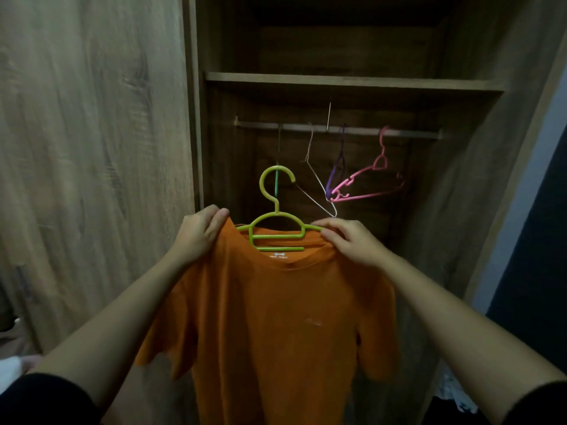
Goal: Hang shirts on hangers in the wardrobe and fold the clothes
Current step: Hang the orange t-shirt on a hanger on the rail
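An orange T-shirt [273,317] hangs in front of me on a lime-green plastic hanger [277,222], whose hook points up and is free of the rail. My left hand [199,231] grips the shirt's left shoulder. My right hand [346,240] pinches the right shoulder at the hanger's arm tip. The wooden wardrobe rail [337,130] runs across the open wardrobe behind, above the hanger's hook.
On the rail hang a green hanger [277,154], a white wire hanger [316,182], a purple hanger [336,170] and a pink hanger [368,182]. A shelf [352,82] sits above. A shut wardrobe door [92,148] is at left. Light cloth [454,391] lies at lower right.
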Demonstrator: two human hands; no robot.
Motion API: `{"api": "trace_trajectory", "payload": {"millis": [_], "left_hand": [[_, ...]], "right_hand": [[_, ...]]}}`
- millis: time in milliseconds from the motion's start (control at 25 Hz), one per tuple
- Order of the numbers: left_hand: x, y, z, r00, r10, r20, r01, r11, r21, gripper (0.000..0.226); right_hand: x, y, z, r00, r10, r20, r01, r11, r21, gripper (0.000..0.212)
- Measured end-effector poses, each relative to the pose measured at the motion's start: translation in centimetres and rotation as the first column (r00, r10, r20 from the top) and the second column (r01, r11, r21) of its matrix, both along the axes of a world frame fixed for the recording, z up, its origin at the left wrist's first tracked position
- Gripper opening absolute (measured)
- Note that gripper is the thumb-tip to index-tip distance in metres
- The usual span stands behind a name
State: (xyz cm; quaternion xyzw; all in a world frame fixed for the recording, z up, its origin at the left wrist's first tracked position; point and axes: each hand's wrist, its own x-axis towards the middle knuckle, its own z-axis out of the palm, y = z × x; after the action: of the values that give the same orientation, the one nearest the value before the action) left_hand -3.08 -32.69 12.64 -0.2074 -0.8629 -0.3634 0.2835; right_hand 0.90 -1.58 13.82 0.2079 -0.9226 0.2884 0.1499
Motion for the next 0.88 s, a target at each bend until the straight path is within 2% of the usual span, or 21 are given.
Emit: {"api": "trace_trajectory", "payload": {"millis": [40,120,240,280,360,400,480,560,640,760,800,880], "left_hand": [[-0.1,-0.5,0.2,0.996,-0.076,0.05,0.078,0.996,-0.033,0.014],[-0.3,-1.6,0.9,0.977,-0.133,0.164,0.159,0.975,-0.155,0.029],[-0.5,-2.3,1.8,0.984,-0.093,0.154,0.143,0.926,-0.35,0.065],[-0.5,-2.0,1.7,0.985,-0.107,0.137,0.15,0.921,-0.359,0.061],[-0.4,-1.3,1.7,0.984,-0.157,0.09,0.178,0.931,-0.32,0.028],[-0.2,-1.2,1.8,0.984,-0.173,0.047,0.179,0.94,-0.29,0.016],[-0.1,-2.0,2.4,0.989,-0.151,-0.006,0.146,0.965,-0.22,0.016],[-0.2,-3.5,3.4,0.994,-0.108,0.021,0.11,0.98,-0.166,0.016],[-0.1,-4.8,4.0,0.996,-0.069,0.048,0.077,0.981,-0.178,0.014],[0.6,-4.9,3.8,0.997,-0.052,0.063,0.064,0.979,-0.191,0.015],[0.5,-4.7,3.6,0.997,-0.052,0.065,0.062,0.985,-0.163,0.018],[0.6,-4.4,3.3,0.995,-0.057,0.087,0.068,0.989,-0.128,0.02]], "right_hand": [[-0.1,0.3,-0.2,1.0,-0.002,-0.02,-0.001,0.991,-0.135,0.028],[0.0,0.5,-0.4,1.0,-0.013,-0.026,0.003,0.944,-0.329,0.025],[0.0,0.4,-0.2,1.0,0.024,-0.001,-0.023,0.928,-0.372,0.023],[0.1,0.1,0.0,1.0,0.028,0.0,-0.026,0.931,-0.363,0.023],[0.3,-0.4,0.6,1.0,0.016,-0.006,-0.017,0.945,-0.326,0.025],[0.2,-0.2,0.7,0.999,-0.027,-0.025,0.02,0.967,-0.254,0.032],[-0.1,1.3,0.7,0.988,-0.147,-0.037,0.144,0.987,-0.076,0.064],[0.0,3.4,-0.3,0.977,-0.198,0.084,0.202,0.979,-0.04,0.087],[0.5,5.4,-1.9,0.965,-0.188,0.181,0.207,0.974,-0.092,0.086],[1.2,6.0,-2.3,0.961,-0.249,0.122,0.264,0.955,-0.132,0.058],[1.0,5.4,-2.0,0.963,-0.254,0.094,0.263,0.96,-0.096,0.059],[0.6,2.6,-0.7,0.977,-0.214,-0.006,0.214,0.977,0.028,0.076]]}}
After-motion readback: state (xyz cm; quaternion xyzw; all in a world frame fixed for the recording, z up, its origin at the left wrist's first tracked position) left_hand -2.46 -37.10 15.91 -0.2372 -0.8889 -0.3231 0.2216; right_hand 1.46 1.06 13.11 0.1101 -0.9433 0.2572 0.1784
